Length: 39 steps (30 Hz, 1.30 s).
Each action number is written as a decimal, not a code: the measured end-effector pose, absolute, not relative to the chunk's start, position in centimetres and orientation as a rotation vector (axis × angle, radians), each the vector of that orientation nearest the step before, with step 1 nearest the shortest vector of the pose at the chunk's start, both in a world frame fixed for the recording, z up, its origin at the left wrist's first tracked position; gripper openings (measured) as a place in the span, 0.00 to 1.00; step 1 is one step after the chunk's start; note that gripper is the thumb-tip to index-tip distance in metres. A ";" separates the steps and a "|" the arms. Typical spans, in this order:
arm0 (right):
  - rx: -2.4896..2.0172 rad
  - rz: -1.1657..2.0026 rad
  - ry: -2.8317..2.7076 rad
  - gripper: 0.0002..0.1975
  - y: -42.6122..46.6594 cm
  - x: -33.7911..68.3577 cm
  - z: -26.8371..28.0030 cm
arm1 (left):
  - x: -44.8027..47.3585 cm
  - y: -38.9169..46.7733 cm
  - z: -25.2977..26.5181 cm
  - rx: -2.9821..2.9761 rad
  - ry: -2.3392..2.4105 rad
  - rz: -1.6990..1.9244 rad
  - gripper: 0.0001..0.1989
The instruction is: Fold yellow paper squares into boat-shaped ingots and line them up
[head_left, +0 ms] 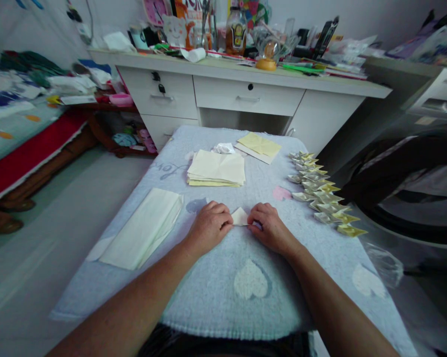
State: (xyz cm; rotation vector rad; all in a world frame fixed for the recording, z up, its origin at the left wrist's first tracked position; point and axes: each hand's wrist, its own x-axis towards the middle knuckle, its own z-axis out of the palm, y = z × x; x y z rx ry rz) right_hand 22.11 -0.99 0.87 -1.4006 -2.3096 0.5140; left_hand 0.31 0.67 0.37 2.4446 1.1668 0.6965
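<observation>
Between my two hands is a small cream piece of folded paper point(240, 216), its top coming to a point. My left hand point(212, 223) pinches its left corner, and my right hand point(267, 225) pinches the right one. Both hands rest low over the cloth-covered table point(208, 302). Just beyond them lies a stack of creased cream and yellow paper sheets point(216, 168). Off to the right, several folded paper boats point(318, 191) stand in close rows. A long folded pale paper point(143, 228) lies left of my left arm.
Behind the stack sit a crumpled white tissue point(224, 148) and more yellow paper point(259, 144). A white desk point(249, 94) crowded with a bottle point(236, 32) and other items borders the table's far side. A washing machine point(424, 163) stands at right, a bed point(26, 129) at left.
</observation>
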 end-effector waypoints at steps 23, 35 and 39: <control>-1.801 0.388 -2.127 0.09 -0.9 20.8 0.4 | 1.3 0.5 -0.3 2.476 1.478 0.519 0.09; -1.870 0.312 -2.096 0.09 -1.1 20.4 0.4 | 1.7 0.4 0.1 2.459 1.605 0.475 0.09; -1.881 0.298 -2.097 0.09 -1.1 20.3 0.3 | 1.7 0.4 0.0 2.472 1.606 0.489 0.09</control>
